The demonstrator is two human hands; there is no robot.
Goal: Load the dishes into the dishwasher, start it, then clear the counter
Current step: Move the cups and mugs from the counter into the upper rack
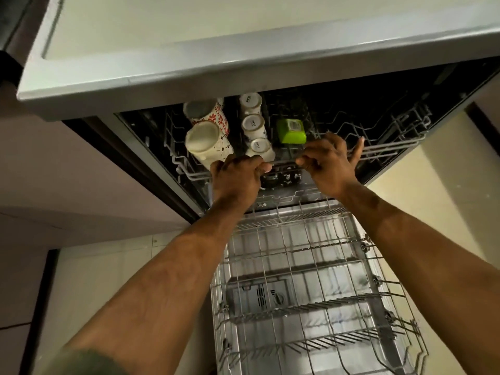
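Both hands are clamped on the front rail of the upper rack (384, 150) of the open dishwasher (446, 85). The left hand (238, 177) has its fingers curled round the rail near the rack's middle. The right hand (327, 161) grips the same rail just to the right of it, with one finger sticking up straight. The two hands sit close together but do not touch.

In the left part of the upper rack, two mugs lie tilted with their bases toward the camera: a white mug with red flowers (215, 116) at the back and a cream mug with dark marks (208, 144) in front of it, touching. Just right of them, a row of three small white cups (253, 125) stands upside down, running from the back to the front rail. Beside the cups, toward the rack's middle, a lime-green container (291, 131) lies upside down.

Just under the upper rack's front rail, between the hands, a dark patterned dish (284, 178) shows. Below the upper rack, the lower rack (311, 266) is drawn out over the lowered door (338, 280). Above the upper rack runs the pale tabletop (189, 28) with its grey edge.
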